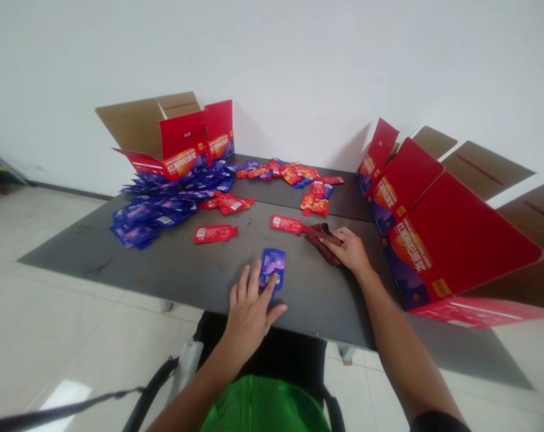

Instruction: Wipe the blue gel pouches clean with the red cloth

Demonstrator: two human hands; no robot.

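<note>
My left hand [250,306] lies flat near the table's front edge, fingers stretched out, fingertips resting on a blue sachet [272,265]. My right hand [350,248] is further right, fingers closed on a dark red cloth [322,239] that is bunched on the tabletop. A red sachet [288,224] lies just left of the cloth, and another red sachet [215,233] lies further left.
A dark table [186,270] carries a heap of blue sachets [164,201] at the left and scattered red sachets [294,174] at the back. An open red carton [177,141] stands back left; larger open red cartons [433,234] stand at right. A green chair back [263,405] is below.
</note>
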